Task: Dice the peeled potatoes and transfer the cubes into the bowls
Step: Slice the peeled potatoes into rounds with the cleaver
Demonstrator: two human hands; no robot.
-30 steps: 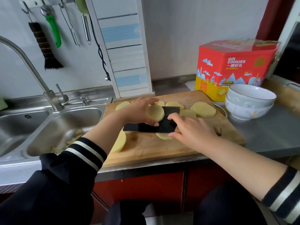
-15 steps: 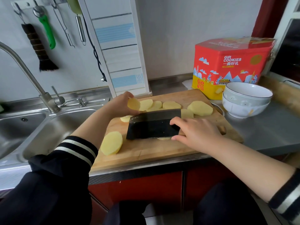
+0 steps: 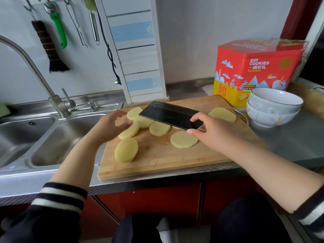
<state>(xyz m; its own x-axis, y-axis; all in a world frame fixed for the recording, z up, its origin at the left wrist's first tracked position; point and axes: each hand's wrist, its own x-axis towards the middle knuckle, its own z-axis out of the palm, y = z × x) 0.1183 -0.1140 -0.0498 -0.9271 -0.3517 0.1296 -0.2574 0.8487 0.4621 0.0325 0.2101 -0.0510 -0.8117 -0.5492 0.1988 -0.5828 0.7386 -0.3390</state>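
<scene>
Steel countertop (image 3: 287,148) bearing a wooden cutting board (image 3: 164,160) beneath both hands; stacked white bowls (image 3: 273,109) and a red cookie tin (image 3: 254,71) beyond the right hand (image 3: 215,132).
</scene>
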